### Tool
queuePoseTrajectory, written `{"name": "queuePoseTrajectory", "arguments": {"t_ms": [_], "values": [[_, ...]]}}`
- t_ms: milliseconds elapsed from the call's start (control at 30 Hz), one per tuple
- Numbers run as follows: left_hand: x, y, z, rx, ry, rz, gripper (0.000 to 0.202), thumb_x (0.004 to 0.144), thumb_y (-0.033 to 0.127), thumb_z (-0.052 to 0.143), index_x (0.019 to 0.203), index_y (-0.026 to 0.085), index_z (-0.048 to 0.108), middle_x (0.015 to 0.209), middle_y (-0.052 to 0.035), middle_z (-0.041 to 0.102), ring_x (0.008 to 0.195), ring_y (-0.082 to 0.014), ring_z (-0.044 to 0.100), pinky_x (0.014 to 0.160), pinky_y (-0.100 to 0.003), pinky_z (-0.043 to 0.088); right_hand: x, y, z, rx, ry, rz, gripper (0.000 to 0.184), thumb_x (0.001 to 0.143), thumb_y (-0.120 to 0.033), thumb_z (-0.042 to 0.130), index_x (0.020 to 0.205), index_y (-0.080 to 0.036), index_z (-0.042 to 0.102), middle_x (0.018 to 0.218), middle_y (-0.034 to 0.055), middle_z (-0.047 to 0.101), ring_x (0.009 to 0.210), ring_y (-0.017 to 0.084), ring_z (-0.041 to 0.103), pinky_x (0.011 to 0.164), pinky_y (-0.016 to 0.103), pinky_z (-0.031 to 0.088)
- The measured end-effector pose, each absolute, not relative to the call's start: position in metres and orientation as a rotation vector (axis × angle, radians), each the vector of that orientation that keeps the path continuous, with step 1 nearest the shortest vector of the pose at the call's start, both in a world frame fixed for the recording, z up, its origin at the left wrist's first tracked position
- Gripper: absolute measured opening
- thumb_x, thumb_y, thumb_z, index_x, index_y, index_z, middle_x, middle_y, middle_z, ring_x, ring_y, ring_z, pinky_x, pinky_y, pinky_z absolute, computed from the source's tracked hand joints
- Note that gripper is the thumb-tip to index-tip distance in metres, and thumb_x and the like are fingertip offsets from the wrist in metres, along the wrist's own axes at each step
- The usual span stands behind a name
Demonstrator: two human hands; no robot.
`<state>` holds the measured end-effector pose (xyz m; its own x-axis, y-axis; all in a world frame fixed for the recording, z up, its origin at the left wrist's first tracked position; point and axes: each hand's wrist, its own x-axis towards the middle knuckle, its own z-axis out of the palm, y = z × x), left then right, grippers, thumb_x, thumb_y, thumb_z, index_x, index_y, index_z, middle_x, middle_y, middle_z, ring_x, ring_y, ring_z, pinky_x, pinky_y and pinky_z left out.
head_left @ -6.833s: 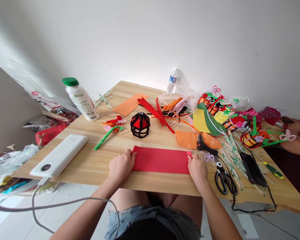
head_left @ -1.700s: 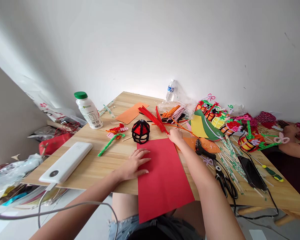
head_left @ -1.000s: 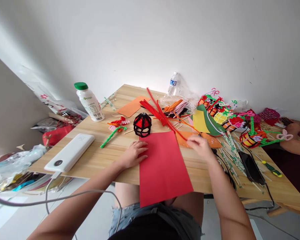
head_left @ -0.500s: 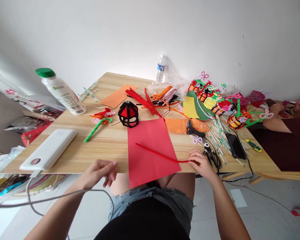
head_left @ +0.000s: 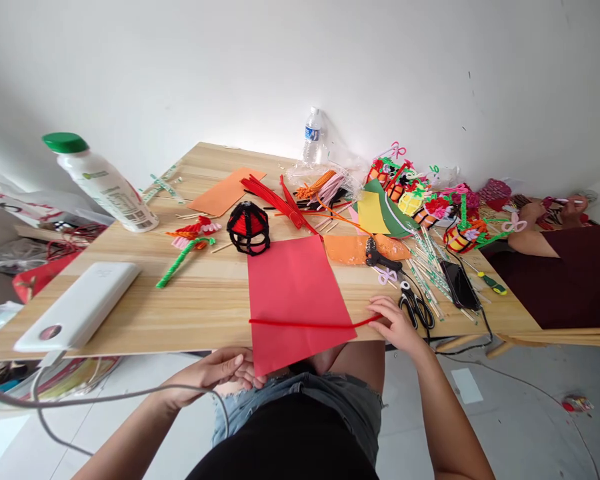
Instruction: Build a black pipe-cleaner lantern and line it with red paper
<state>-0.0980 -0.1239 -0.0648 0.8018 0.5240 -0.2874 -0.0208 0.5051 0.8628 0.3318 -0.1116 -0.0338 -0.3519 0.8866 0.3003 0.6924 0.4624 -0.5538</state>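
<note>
As the right hand (head_left: pixel 397 327) pinches a red pipe cleaner (head_left: pixel 305 325) across the red sheet (head_left: pixel 293 287), the left hand (head_left: pixel 215 373), gripping its overhanging corner, should steady the paper.

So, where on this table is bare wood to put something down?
Bare wood lies between the power bank and the red paper, and at the far edge between the orange sheet and the water bottle. Right of the scissors it is crowded.
</note>
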Motion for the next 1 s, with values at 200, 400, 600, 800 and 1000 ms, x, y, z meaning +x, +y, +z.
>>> {"name": "queuePoseTrajectory", "arguments": {"t_ms": [200, 400, 600, 800, 1000], "values": [[-0.101, -0.126, -0.062, 1.0, 0.577, 0.371, 0.043, 0.09, 0.05, 0.051, 0.105, 0.012, 0.067, 0.104, -0.0168, 0.07, 0.099, -0.0285, 0.065, 0.091, -0.042, 0.047, 0.329, -0.111, -0.03, -1.267, -2.18, 0.499, 0.014, 0.088, -0.027, 0.059, 0.095, -0.023, 0.07, 0.095, 0.0092, 0.067, 0.109, 0.026, 0.058, 0.094, 0.046, 0.048], [-0.104, -0.116, -0.053, 1.091, 0.414, 0.379, 0.045, 0.088, 0.046, 0.058, 0.121, 0.016, 0.061, 0.111, -0.0145, 0.068, 0.102, -0.0262, 0.064, 0.093, -0.04, 0.047, 0.315, -0.078, 0.012, -1.403, -1.701, 0.853, 0.021, 0.088, -0.039, 0.057, 0.079, -0.02, 0.06, 0.067, 0.0022, 0.066, 0.066, 0.017, 0.064, 0.065, 0.033, 0.053], [-0.103, -0.103, -0.042, 1.219, 0.452, 0.424, 0.034, 0.088, 0.038, 0.061, 0.113, 0.017, 0.065, 0.109, -0.0117, 0.07, 0.1, -0.0225, 0.065, 0.091, -0.035, 0.047, 0.28, 0.039, 0.074, -1.023, -1.339, 0.584, 0.026, 0.081, -0.045, 0.063, 0.083, -0.02, 0.054, 0.059, -0.0045, 0.057, 0.056, 0.013, 0.059, 0.058, 0.026, 0.049], [-0.093, -0.112, -0.047, 1.251, 0.592, 0.595, 0.024, 0.085, 0.034, 0.066, 0.094, 0.018, 0.051, 0.091, -0.007, 0.067, 0.087, -0.017, 0.065, 0.078, -0.029, 0.048, 0.207, 0.139, 0.068, -1.59, -1.72, 0.104, 0.027, 0.094, -0.022, 0.035, 0.102, -0.012, 0.058, 0.097, 0.0121, 0.068, 0.088, 0.019, 0.064, 0.077, 0.03, 0.05], [-0.097, -0.108, -0.044, 1.867, 0.819, 0.553, 0.034, 0.093, 0.033, 0.049, 0.125, 0.022, 0.047, 0.087, -0.0061, 0.061, 0.07, -0.0154, 0.059, 0.062, -0.026, 0.046, 0.162, 0.129, 0.04, -1.657, -2.041, 0.156, 0.014, 0.086, -0.019, 0.056, 0.081, -0.013, 0.067, 0.096, 0.0153, 0.069, 0.103, 0.026, 0.058, 0.094, 0.038, 0.042]]}}
